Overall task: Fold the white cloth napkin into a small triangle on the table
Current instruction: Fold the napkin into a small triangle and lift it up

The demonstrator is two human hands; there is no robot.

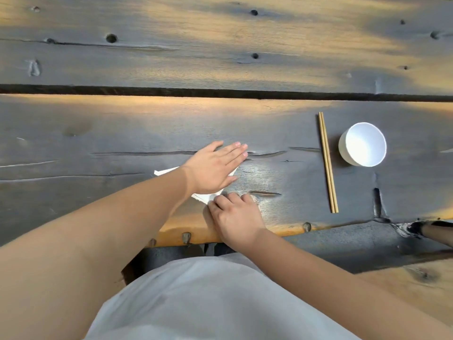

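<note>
**Both hands on a folded napkin near the table's front edge**

Dark, weathered planks make up the table (122, 133), with knots, cracks and a deep seam running across between two boards; warm light streaks the wood and brightens the front edge. Near that front edge, about midway along it, lies the white cloth napkin (205, 197), folded and mostly hidden under the hands. Only a pale point shows to the left of the wrist and a layered corner shows between the two hands.

Flat on top of it rests the left hand (213, 168), palm down, fingers straight and close together, pointing toward the far right. Just nearer the edge, the right hand (234, 215) is curled, its fingertips (221, 198) bent down onto the napkin's near corner; whether they pinch the cloth or only press it cannot be told.

Toward the right end of the table, a pair of wooden chopsticks (328, 163) lies side by side, running from far to near. A white bowl (362, 144) stands just beyond them, apart from the sticks.
</note>
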